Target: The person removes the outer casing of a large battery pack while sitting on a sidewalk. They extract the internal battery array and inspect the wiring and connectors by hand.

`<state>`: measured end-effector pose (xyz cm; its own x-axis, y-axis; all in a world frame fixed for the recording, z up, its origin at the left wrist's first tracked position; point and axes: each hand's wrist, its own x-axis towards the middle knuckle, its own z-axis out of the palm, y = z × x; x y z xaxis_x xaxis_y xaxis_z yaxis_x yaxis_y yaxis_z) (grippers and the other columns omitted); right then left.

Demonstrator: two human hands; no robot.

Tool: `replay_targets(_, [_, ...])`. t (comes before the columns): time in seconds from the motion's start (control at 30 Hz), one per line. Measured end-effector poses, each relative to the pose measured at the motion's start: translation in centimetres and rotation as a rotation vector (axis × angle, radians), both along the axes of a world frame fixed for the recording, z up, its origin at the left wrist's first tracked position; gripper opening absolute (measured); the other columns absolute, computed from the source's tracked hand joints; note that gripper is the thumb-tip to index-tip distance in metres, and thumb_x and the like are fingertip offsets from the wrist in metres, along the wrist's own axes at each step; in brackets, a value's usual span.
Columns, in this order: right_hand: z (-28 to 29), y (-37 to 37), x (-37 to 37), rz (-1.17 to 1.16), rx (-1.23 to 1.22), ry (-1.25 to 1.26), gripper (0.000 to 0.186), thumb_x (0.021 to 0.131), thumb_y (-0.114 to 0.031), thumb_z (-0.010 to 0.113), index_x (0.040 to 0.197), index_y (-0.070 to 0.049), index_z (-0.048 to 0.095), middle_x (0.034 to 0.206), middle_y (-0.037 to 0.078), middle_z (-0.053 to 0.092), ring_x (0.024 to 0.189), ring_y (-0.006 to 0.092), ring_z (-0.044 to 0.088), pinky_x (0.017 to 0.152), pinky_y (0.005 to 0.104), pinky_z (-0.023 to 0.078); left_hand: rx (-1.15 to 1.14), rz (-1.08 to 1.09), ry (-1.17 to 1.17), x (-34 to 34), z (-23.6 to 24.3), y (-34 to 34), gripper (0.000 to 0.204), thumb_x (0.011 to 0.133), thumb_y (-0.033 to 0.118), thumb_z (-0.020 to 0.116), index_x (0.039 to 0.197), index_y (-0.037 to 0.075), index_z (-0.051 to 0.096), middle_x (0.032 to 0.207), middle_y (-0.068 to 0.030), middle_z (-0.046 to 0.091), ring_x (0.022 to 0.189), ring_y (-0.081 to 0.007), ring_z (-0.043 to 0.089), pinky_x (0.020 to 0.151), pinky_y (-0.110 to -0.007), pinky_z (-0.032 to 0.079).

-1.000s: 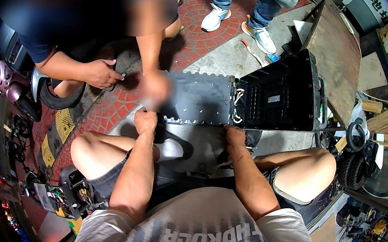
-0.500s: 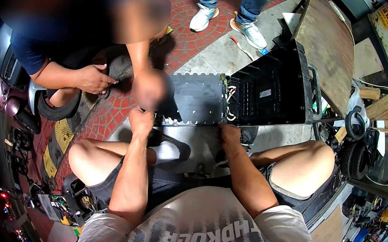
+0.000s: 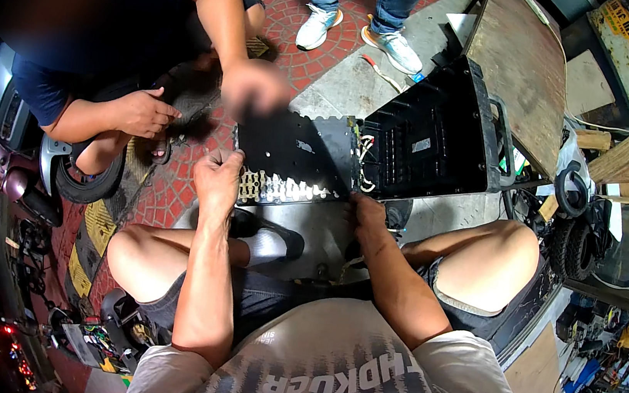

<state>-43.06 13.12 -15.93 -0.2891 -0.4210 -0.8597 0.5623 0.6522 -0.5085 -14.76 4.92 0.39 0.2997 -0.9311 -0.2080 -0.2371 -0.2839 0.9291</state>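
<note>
My left hand [image 3: 215,181] grips the near-left corner of a black plate [image 3: 289,143], tilted up over a battery pack [image 3: 276,188] with shiny metal strips along its near side. My right hand [image 3: 366,218] has curled fingers on the pack's near right corner; whether they hold plate or pack I cannot make out. White wires [image 3: 365,163] run between the pack and an open black case [image 3: 430,132] on the right. A crouching person's blurred hand [image 3: 257,85] is at the plate's far edge; their other hand [image 3: 145,113] is left of it.
A standing person's sneakers [image 3: 318,26] are at the back beside a red-handled tool [image 3: 383,72]. A leaning board [image 3: 515,72], wood offcuts [image 3: 621,162] and tires [image 3: 573,245] are at the right, a scooter [image 3: 17,155] at the left.
My left hand has risen with the plate's corner, exposing more metal strips beneath. The other person's near hand has moved back, away from my left hand.
</note>
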Motion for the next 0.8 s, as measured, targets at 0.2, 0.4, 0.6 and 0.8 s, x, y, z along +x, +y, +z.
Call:
replay_targets(0.2, [-0.3,0.4,-0.7,-0.092,0.045,-0.105,0.014,0.097,-0.018,0.072,0.106,-0.007,0.071,0.093,0.009,0.069,0.075,0.0276,0.065,0.065,0.0428,0.055,-0.067,-0.037,-0.016,-2.9,2.5,-0.3,0.026,0.098,0.014,0.074,0.075,0.005,0.068,0.066,0.0064,0.055,0.057,-0.0051,0.043,0.053,-0.027,0.033])
replay_targets(0.4, [-1.4,-0.2,-0.4,-0.109,-0.027,-0.291,0.017,0.099,-0.023,0.066,0.107,-0.010,0.074,0.093,0.007,0.069,0.077,0.0272,0.067,0.068,0.0475,0.057,-0.123,0.001,0.071,-3.9,5.5,-2.0,0.024,0.100,0.014,0.073,0.079,0.003,0.068,0.065,0.0042,0.056,0.054,-0.0058,0.044,0.050,-0.026,0.033])
replay_targets(0.6, [1.3,-0.8,0.7,-0.209,-0.021,-0.257,0.017,0.098,-0.029,0.064,0.099,-0.015,0.073,0.083,0.005,0.066,0.070,0.0244,0.063,0.063,0.0456,0.051,-0.075,-0.074,0.046,-2.5,7.9,-3.1,0.027,0.098,0.013,0.074,0.074,0.004,0.066,0.065,0.0039,0.058,0.055,-0.0053,0.045,0.051,-0.026,0.033])
replay_targets(0.8, [3.1,-0.5,0.5,-0.341,0.003,-0.304,0.018,0.096,-0.031,0.062,0.086,-0.016,0.062,0.074,0.003,0.055,0.070,0.0258,0.058,0.072,0.0473,0.049,0.057,-0.034,-0.040,1.3,4.3,-0.7,0.024,0.095,0.016,0.074,0.075,0.003,0.068,0.064,0.0023,0.060,0.051,-0.0072,0.047,0.048,-0.028,0.035])
